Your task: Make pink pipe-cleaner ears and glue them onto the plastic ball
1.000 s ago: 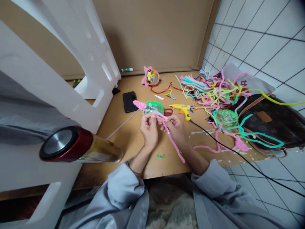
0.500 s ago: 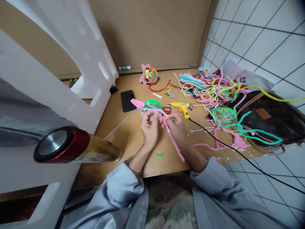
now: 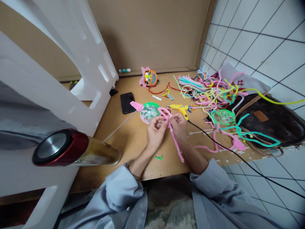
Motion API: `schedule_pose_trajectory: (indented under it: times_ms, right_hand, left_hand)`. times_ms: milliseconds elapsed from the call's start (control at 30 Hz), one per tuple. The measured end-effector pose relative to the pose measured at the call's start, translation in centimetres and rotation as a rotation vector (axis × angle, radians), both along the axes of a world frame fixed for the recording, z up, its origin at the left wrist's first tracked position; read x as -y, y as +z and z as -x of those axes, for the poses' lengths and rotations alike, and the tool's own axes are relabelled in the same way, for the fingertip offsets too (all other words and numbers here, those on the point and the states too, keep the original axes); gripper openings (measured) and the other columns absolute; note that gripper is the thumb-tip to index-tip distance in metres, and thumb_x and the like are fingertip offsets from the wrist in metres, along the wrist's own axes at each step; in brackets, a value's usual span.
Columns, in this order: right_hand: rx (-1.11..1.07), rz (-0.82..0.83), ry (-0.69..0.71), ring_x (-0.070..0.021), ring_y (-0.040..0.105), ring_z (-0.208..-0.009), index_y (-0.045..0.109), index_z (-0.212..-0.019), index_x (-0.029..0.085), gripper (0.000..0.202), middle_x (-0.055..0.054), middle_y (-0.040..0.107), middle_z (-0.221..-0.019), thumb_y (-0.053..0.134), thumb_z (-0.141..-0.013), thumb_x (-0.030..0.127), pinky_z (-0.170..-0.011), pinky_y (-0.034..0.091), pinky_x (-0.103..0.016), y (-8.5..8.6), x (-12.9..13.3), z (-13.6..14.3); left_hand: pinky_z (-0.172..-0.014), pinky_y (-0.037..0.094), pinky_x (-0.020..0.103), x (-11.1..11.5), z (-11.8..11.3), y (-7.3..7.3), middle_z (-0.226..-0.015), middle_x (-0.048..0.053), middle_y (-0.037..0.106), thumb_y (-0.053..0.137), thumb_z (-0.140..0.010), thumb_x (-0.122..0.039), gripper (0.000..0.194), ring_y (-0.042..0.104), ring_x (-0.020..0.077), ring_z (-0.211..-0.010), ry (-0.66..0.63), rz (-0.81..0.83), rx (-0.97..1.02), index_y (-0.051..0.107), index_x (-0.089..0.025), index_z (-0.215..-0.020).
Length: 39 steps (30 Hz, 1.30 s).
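Between my two hands is a pink pipe cleaner (image 3: pixel 175 143), bent into a small loop at its far end, with a long tail hanging toward me. My left hand (image 3: pixel 156 128) pinches it near the base of the loop. From the other side my right hand (image 3: pixel 178 126) pinches it at the same spot, the fingertips almost touching. Just beyond my left hand lies a round clear piece with a green and pink rim (image 3: pixel 149 112). A twisted pink cone (image 3: pixel 136 106) sticks out from its left side.
A yellow glue gun (image 3: pixel 179 108) with a black cord lies right of my hands. Many pipe cleaners (image 3: pixel 209 87) are heaped beside a brown bag (image 3: pixel 271 117). A phone (image 3: pixel 127 102), a decorated round figure (image 3: pixel 150 77) and a tall bottle (image 3: pixel 78 148) stand or lie leftward.
The pink pipe cleaner, an open curve before, now forms a closed loop. My left hand has shifted right toward my right hand, uncovering more of the round piece.
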State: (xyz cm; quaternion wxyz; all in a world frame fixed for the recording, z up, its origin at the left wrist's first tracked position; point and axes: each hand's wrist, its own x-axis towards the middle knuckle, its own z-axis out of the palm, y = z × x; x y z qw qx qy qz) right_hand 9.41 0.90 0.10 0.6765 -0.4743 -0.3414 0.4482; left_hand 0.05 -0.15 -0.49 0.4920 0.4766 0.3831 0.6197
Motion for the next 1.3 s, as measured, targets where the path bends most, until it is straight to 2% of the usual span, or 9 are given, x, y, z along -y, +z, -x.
schedule_pose_trajectory:
  times_ms: [267,433,533,633,767,1000,1133,1300]
  right_hand:
    - [0.035,0.012,-0.020,-0.0104,0.050,-0.051,0.051,-0.065,0.024,0.017,0.008,0.054,-0.054,0.066,-0.063,0.031,-0.050,0.043,-0.023,-0.51,0.05,0.12]
    - [-0.005,-0.007,0.000,-0.0091,0.045,-0.048,0.050,-0.064,0.024,0.019,0.008,0.052,-0.050,0.067,-0.063,0.031,-0.049,0.039,-0.022,-0.43,0.04,0.33]
    - [-0.018,-0.018,0.003,-0.0089,0.042,-0.044,0.049,-0.065,0.024,0.021,0.010,0.047,-0.046,0.068,-0.064,0.035,-0.046,0.037,-0.022,-0.30,0.04,0.42]
    - [0.008,-0.016,0.011,-0.0083,0.043,-0.042,0.049,-0.065,0.024,0.024,0.009,0.048,-0.047,0.069,-0.064,0.038,-0.044,0.038,-0.022,-0.15,0.15,0.34]
    - [0.043,0.000,0.051,-0.0089,0.049,-0.043,0.051,-0.065,0.024,0.022,0.008,0.055,-0.049,0.069,-0.066,0.037,-0.044,0.043,-0.023,-0.04,0.33,0.22]
    - [-0.004,-0.025,0.168,-0.0097,0.051,-0.039,0.055,-0.065,0.023,0.020,0.007,0.057,-0.045,0.070,-0.067,0.036,-0.044,0.046,-0.023,0.16,0.56,-0.09]
    - [-0.030,-0.016,0.221,-0.0097,0.051,-0.038,0.057,-0.066,0.022,0.016,0.007,0.057,-0.044,0.068,-0.069,0.033,-0.044,0.046,-0.023,0.29,0.81,-0.29]
    - [-0.039,0.002,0.203,-0.0092,0.048,-0.035,0.055,-0.062,0.022,0.017,0.008,0.053,-0.041,0.067,-0.066,0.034,-0.039,0.043,-0.023,0.45,0.92,-0.33]
  left_hand:
    - [-0.056,0.047,0.018,0.23,-0.13,-0.41,-0.076,-0.001,0.065,0.084,-0.071,-0.040,0.037,0.055,0.0065,-0.058,0.022,0.024,-0.013,0.064,-0.016,-0.091]
    - [-0.060,0.050,0.018,0.16,-0.31,-0.10,-0.072,-0.001,0.066,0.085,-0.069,-0.035,0.036,0.060,0.0075,-0.061,0.051,0.028,0.043,0.063,-0.016,-0.089]
    - [-0.059,0.051,0.019,0.07,-0.25,0.11,-0.070,-0.001,0.067,0.085,-0.069,-0.036,0.037,0.061,0.0075,-0.059,0.058,0.021,0.064,0.063,-0.016,-0.090]
    - [-0.060,0.052,0.019,0.01,-0.13,0.16,-0.071,-0.001,0.068,0.086,-0.069,-0.040,0.038,0.062,0.0077,-0.059,0.045,0.009,0.087,0.064,-0.016,-0.089]
    - [-0.056,0.050,0.020,-0.09,-0.07,0.09,-0.070,-0.001,0.068,0.087,-0.068,-0.045,0.042,0.060,0.0071,-0.055,0.001,0.006,0.140,0.065,-0.017,-0.090]
    - [-0.050,0.047,0.019,-0.36,-0.03,0.27,-0.066,-0.003,0.067,0.091,-0.063,-0.044,0.046,0.057,0.0059,-0.049,-0.078,0.073,0.206,0.066,-0.016,-0.090]
    - [-0.046,0.045,0.019,-0.37,0.08,0.23,-0.055,-0.004,0.063,0.089,-0.063,-0.046,0.043,0.055,0.0071,-0.044,-0.089,0.107,0.164,0.067,-0.015,-0.082]
    - [-0.043,0.042,0.018,-0.31,0.26,0.25,-0.050,-0.003,0.061,0.086,-0.064,-0.047,0.040,0.053,0.0076,-0.042,-0.089,0.148,0.103,0.067,-0.014,-0.076]
